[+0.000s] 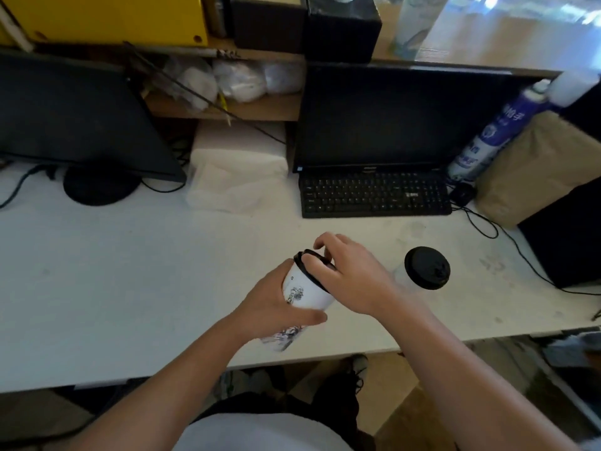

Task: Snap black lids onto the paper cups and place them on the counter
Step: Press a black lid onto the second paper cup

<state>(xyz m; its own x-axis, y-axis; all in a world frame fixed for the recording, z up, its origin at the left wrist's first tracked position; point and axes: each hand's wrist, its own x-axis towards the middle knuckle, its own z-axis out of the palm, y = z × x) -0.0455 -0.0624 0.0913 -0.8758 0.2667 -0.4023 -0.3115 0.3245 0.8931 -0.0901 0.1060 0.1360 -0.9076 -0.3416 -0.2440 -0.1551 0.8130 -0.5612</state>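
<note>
A white paper cup (307, 292) with a black printed drawing is held tilted above the white counter (130, 271), near its front edge. My left hand (276, 304) grips the cup around its body. A black lid (309, 260) sits on the cup's rim, and my right hand (348, 271) is curled over it with fingertips on the lid's top and edge. A second cup (426, 268) with a black lid on it stands upright on the counter to the right of my hands.
A black keyboard (374, 196) and monitor (374, 118) stand behind my hands. Another monitor (74, 118) is at the back left, with a white paper stack (237, 170) between them. A spray can (487, 138), brown bag (533, 167), black box (566, 236) and cables are at the right.
</note>
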